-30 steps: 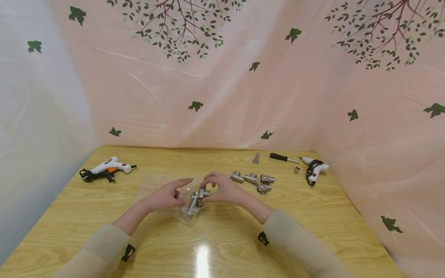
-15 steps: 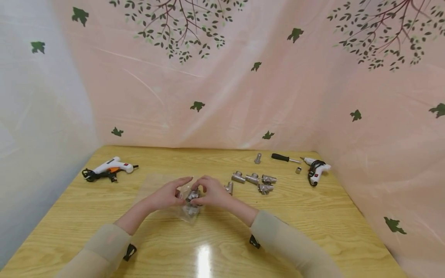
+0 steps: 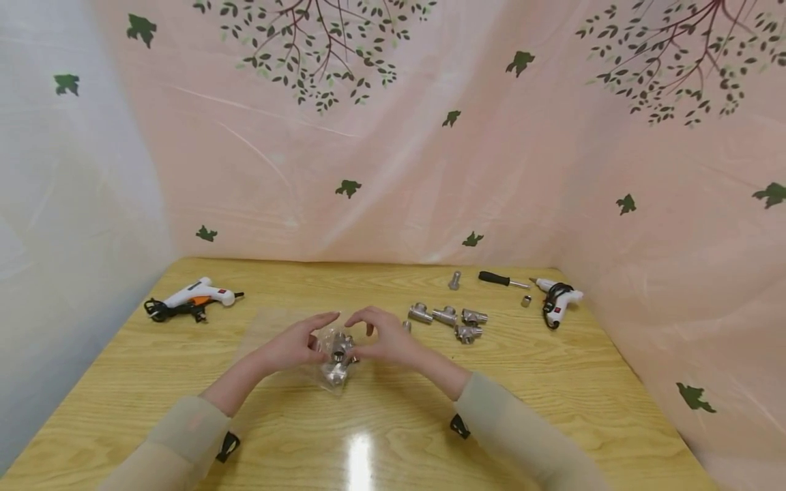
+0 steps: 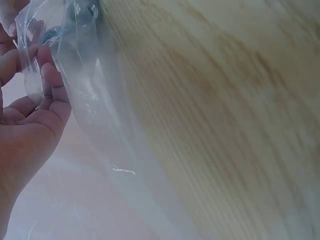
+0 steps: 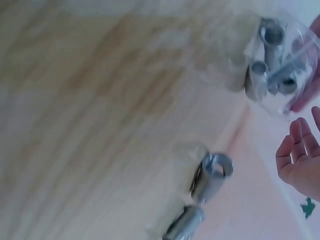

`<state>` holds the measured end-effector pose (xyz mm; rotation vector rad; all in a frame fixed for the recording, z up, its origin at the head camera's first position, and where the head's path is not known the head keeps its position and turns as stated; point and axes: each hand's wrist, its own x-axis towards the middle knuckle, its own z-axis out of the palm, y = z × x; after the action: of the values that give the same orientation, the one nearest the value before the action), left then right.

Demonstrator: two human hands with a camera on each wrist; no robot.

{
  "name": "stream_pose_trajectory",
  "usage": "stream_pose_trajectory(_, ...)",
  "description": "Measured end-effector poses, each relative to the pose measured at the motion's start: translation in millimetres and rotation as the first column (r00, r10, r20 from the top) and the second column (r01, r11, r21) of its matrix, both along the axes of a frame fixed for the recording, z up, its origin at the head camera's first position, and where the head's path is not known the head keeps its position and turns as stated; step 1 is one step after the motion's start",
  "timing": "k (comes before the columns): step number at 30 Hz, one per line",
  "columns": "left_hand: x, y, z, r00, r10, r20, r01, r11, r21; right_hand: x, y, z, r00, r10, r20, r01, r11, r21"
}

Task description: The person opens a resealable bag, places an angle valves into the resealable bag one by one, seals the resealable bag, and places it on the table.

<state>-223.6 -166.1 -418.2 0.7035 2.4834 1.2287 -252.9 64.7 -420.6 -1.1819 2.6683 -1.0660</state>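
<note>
A clear plastic bag [image 3: 264, 326] lies on the table, its mouth turned toward the right. My left hand [image 3: 293, 348] grips the bag near its mouth, and the film runs between the curled fingers in the left wrist view. Several metal tee fittings [image 3: 340, 352] sit at the bag's mouth; their round ends [image 5: 273, 35] show through the film in the right wrist view. My right hand [image 3: 389, 335] is just right of them, thumb and fingers spread and holding nothing. Beside it, one tee fitting [image 3: 407, 326] is mostly hidden by that hand.
Several more tee fittings [image 3: 445, 315] lie right of the hands. Farther back are a bolt [image 3: 454, 280], a black-handled screwdriver [image 3: 494, 277] and a small metal sleeve [image 3: 526, 301]. White glue guns with black cords lie at left [image 3: 196, 293] and right [image 3: 557, 300].
My right hand carried a tee fitting left into the bag's mouth, let go of it, and drew back slightly rightward with fingers apart. My left hand stays in place on the bag.
</note>
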Motion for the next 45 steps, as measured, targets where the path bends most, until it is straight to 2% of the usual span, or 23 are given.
stream_pose_trajectory(5, 0.2, 2.0, 1.1, 1.0, -0.01, 0.008, 0.01, 1.0, 0.013, -3.1, 19.0, 7.3, 1.0, -0.014, -0.026, 0.013, 1.0, -0.013)
stream_pose_trajectory(9, -0.1, 2.8, 0.8, 1.0, -0.006, 0.002, 0.006, 1.0, 0.015, -7.5, 35.2, 11.6, 0.998, -0.04, -0.041, 0.041, 0.999, 0.027)
stream_pose_trajectory(17, -1.2, 2.2, -0.6, 1.0, -0.006, -0.013, 0.006, 1.0, 0.007, -15.0, 67.8, 16.6, 0.996, -0.052, 0.079, 0.047, 0.997, 0.058)
stream_pose_trajectory(25, -2.8, 0.8, -2.6, 0.999, -0.012, -0.029, 0.012, 1.0, 0.005, -25.5, 87.5, -0.2, 0.997, -0.066, -0.031, 0.071, 0.978, 0.196)
stream_pose_trajectory(31, -2.6, 0.6, -3.1, 0.999, -0.016, -0.034, 0.016, 1.0, -0.002, -33.1, 94.8, -13.4, 0.998, -0.051, -0.026, 0.057, 0.956, 0.289)
stream_pose_trajectory(38, -2.8, 0.0, -3.3, 0.999, -0.008, -0.034, 0.008, 1.0, -0.005, -39.1, 96.4, -24.3, 0.999, -0.05, 0.016, 0.042, 0.946, 0.321)
stream_pose_trajectory(45, -1.8, -0.2, -3.3, 1.0, -0.005, -0.014, 0.005, 1.0, 0.019, -41.9, 94.1, -31.5, 0.999, -0.027, -0.016, 0.031, 0.952, 0.305)
